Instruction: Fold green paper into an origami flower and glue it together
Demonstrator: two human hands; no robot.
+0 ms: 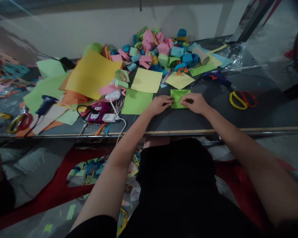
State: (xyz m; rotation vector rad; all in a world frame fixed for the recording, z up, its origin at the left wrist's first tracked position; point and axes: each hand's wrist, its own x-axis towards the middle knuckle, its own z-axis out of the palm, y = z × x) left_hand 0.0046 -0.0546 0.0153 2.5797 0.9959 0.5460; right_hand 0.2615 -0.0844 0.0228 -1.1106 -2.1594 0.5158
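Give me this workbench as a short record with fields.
left hand: at the left edge of the folded green paper
right hand: fingertips on its right side
left of hands: flat green sheet, purple power strip
right of hands: glue gun, scissors
behind: pile of folded paper pieces

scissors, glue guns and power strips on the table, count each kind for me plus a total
Scissors: 2 (left pair, right pair)
Glue guns: 2 (left gun, right gun)
Power strips: 1 (purple strip)
Total: 5
The dark object at the back left is too unclear to count.
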